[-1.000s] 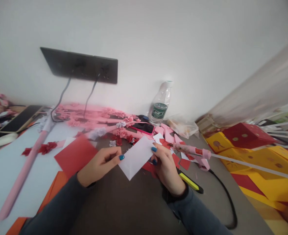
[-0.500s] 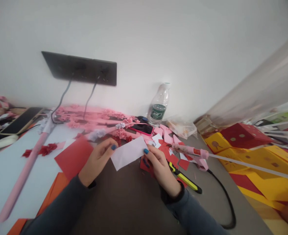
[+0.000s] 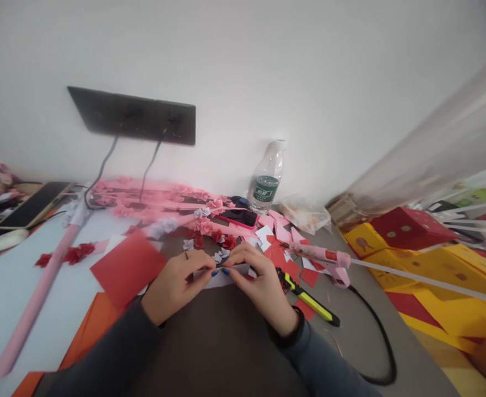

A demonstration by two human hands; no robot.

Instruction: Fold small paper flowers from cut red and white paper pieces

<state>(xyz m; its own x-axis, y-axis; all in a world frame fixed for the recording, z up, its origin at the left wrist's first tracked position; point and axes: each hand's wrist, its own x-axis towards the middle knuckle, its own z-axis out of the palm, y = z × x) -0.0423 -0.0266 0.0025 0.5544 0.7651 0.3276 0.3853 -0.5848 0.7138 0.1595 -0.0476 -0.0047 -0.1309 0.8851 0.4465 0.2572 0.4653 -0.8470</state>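
Observation:
Between my hands is a piece of white paper (image 3: 212, 280), its upper edge pinched near the middle; my fingers cover part of it. My left hand (image 3: 183, 284) grips it between thumb and fingers from the left. From the right, my right hand (image 3: 257, 281) pinches the same edge, and the two thumbs nearly touch. Just behind the fingers lie small red paper flowers (image 3: 228, 241) and whitish paper flowers (image 3: 220, 255). A red paper square (image 3: 127, 267) rests left of my left hand. Beside my right wrist is a yellow-and-black utility knife (image 3: 313, 300).
A plastic bottle (image 3: 266, 182) stands by the wall, near a phone (image 3: 243, 217) and paper scraps (image 3: 278, 253). A pink hot glue gun (image 3: 317, 253) with a black cord (image 3: 385, 331) lies right. Pink flower stems (image 3: 152, 193) line the back; yellow boxes (image 3: 428, 270) sit far right.
Both hands have come together at the middle of the white paper. Previously they held it spread flat by its opposite ends; now its upper edge is pinched and it is tilted lower.

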